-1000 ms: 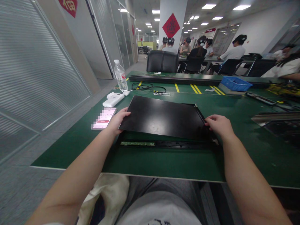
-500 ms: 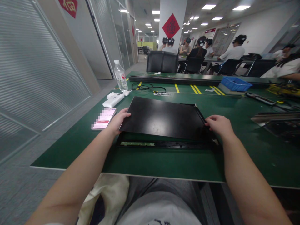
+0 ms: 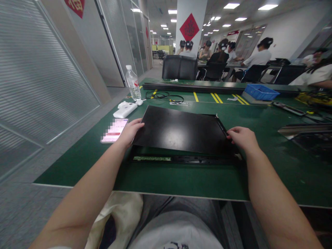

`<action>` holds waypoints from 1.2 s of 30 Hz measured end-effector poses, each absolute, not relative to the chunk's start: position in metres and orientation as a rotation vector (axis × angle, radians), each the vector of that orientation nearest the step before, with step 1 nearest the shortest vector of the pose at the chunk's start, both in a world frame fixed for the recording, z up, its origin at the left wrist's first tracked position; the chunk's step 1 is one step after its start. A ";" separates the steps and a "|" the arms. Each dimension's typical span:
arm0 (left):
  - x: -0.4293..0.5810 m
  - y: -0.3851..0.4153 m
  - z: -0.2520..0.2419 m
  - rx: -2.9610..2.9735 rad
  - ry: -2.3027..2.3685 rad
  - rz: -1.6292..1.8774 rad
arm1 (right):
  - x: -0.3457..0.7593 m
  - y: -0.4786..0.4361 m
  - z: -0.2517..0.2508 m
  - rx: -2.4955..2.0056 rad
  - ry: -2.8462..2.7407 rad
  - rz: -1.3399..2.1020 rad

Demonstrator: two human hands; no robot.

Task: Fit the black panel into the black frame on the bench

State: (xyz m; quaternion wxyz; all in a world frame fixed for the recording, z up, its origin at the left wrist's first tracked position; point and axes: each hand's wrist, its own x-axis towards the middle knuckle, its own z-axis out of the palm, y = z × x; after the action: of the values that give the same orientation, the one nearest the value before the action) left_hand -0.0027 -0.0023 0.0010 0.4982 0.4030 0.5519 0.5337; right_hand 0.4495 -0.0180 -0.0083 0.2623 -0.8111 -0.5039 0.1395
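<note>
A thin, glossy black panel (image 3: 178, 129), like a display screen, is tilted over a black frame (image 3: 202, 160), its left side raised. My left hand (image 3: 132, 132) is closed on the panel's left edge, thumb on top and the other fingers hidden beneath. At the right side, my right hand (image 3: 241, 137) pinches with thumb and forefinger at the frame's side rail by the panel's right edge; whether it also grips the panel is hidden. Along the frame's near side lies a narrow green circuit board (image 3: 152, 159).
Left of the panel lie a lit phone (image 3: 114, 130) and a white case (image 3: 125, 110), with a water bottle (image 3: 133, 84) behind. Black cable (image 3: 166, 97), a long dark bar (image 3: 218, 89) and a blue bin (image 3: 261, 92) are farther back. Dark parts (image 3: 311, 135) lie at right.
</note>
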 end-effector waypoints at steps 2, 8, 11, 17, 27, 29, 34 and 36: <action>-0.002 -0.002 0.001 0.978 1.356 1.329 | 0.447 -0.019 -0.006 -2.197 -1.360 0.377; 0.001 -0.003 0.002 0.969 1.454 1.368 | 0.442 -0.022 -0.002 -2.213 -1.332 0.401; -0.005 0.000 -0.004 1.074 1.506 1.310 | 0.443 -0.022 -0.002 -2.206 -1.345 0.394; -0.017 0.006 -0.019 1.312 1.639 1.212 | 0.445 -0.020 -0.005 -2.197 -1.345 0.400; -0.024 0.017 -0.025 1.714 1.833 0.912 | 0.451 -0.017 -0.010 -2.174 -1.363 0.381; -0.026 0.018 -0.027 1.759 1.859 0.872 | 0.451 -0.016 -0.010 -2.169 -1.361 0.388; -0.026 0.016 -0.026 1.902 1.880 0.757 | 0.449 -0.018 -0.009 -2.175 -1.329 0.414; -0.026 0.015 -0.025 1.950 1.886 0.703 | 0.448 -0.020 -0.007 -2.179 -1.321 0.417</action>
State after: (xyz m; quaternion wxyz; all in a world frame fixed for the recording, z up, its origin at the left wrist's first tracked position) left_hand -0.0263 0.0148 -0.0246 0.1689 0.6858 0.6633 0.2474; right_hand 0.4476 -0.0196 -0.0069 0.2762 -0.8110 -0.4919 0.1552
